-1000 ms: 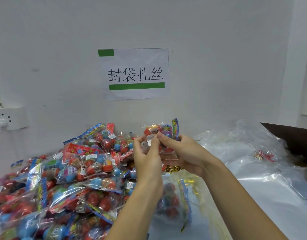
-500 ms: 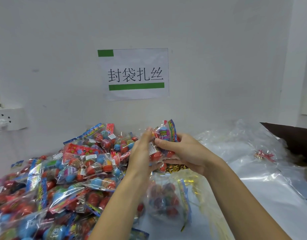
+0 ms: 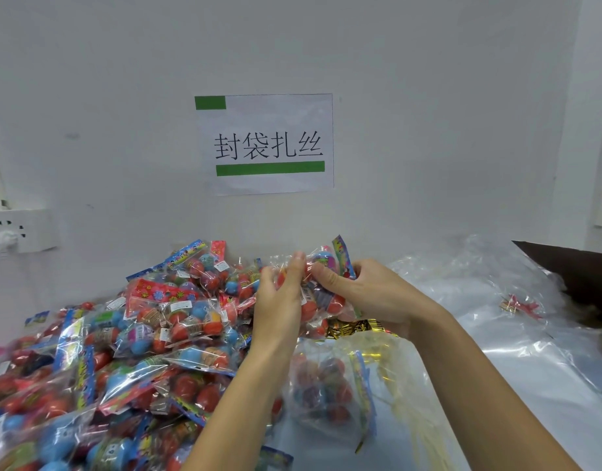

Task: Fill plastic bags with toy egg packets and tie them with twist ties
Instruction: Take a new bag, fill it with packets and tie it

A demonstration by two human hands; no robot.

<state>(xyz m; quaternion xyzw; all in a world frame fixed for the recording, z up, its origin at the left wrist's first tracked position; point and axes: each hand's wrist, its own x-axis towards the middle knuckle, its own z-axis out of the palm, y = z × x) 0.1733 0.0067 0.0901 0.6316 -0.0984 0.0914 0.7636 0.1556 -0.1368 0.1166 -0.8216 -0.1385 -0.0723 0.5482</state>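
White sign (image 3: 265, 144) reads "封袋扎丝" (two green bars). Directly below it, left hand (image 3: 279, 307) and right hand (image 3: 371, 297) both grasp one egg packet (image 3: 321, 297) with curled fingers.

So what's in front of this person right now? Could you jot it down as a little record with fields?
Left hand: grip on the clear plastic packet of red and blue toy eggs
Right hand: grips the same packet
Left of the hands: big heap of colourful toy egg packets
Below the hands: filled clear bag, gold twist ties
Right: clear empty plastic bags
Wall: white paper sign with green bars
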